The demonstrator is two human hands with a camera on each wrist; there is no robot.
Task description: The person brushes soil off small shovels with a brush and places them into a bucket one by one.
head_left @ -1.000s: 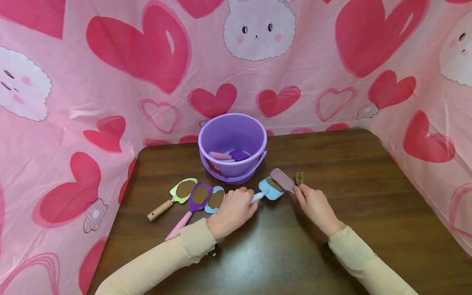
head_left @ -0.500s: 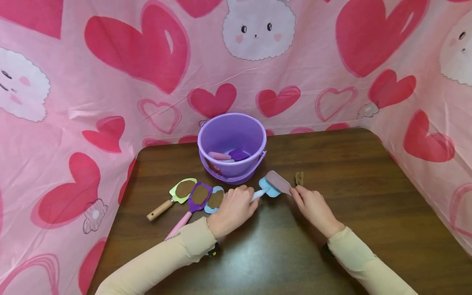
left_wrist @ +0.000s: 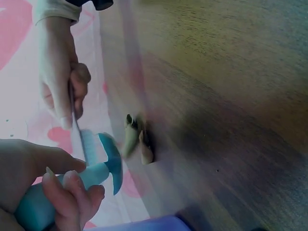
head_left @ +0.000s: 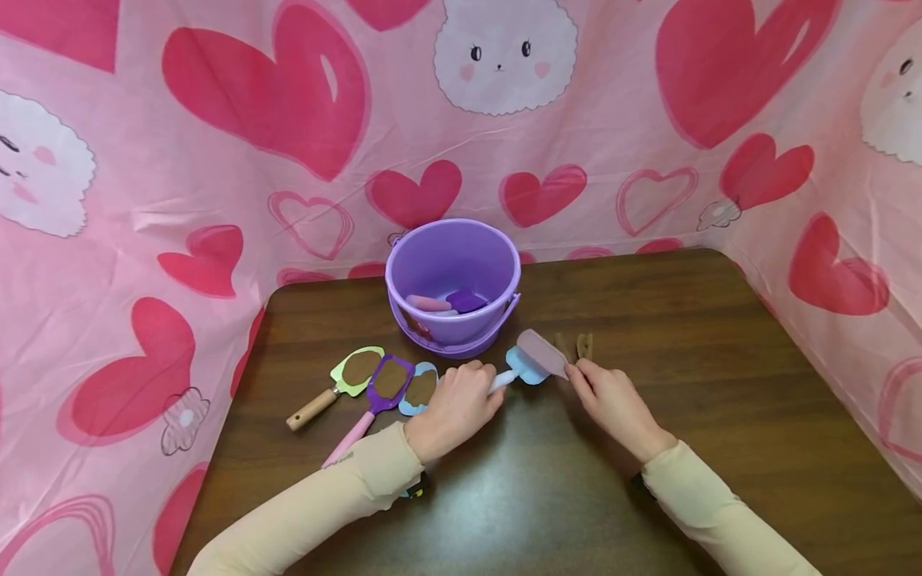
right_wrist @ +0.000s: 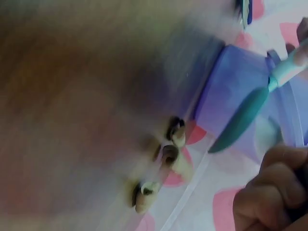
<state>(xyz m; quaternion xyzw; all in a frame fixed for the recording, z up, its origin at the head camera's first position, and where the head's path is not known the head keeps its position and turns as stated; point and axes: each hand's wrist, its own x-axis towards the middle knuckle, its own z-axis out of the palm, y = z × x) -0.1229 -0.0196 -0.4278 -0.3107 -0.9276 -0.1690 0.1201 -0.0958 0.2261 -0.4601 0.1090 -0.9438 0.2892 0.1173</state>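
Note:
My left hand [head_left: 455, 408] grips the pale handle of a light blue toy shovel [head_left: 531, 374], its curved blade [left_wrist: 114, 166] pointing away from the fingers. In my right hand [head_left: 618, 408] a mauve brush [head_left: 540, 352] is held by its handle, the flat back facing up and overlapping the shovel blade in the head view. Pale bristles [left_wrist: 90, 147] face the blade in the left wrist view. Just beyond the brush, curled brown pieces [head_left: 585, 346] lie on the table, one more [head_left: 560, 344] beside the brush head.
Left of the hands lie a green shovel [head_left: 360, 370] with a wooden handle, a purple shovel [head_left: 392, 380] with a pink handle and another blue shovel [head_left: 420, 390], all with brown patches. A purple bucket [head_left: 454, 276] behind holds more shovels. Patterned pink cloth [head_left: 612, 96] encloses the table.
The brush has swept left over the shovel blade and back slightly. The brown piece formerly on the blade is off it, and a second brown piece now shows on the table.

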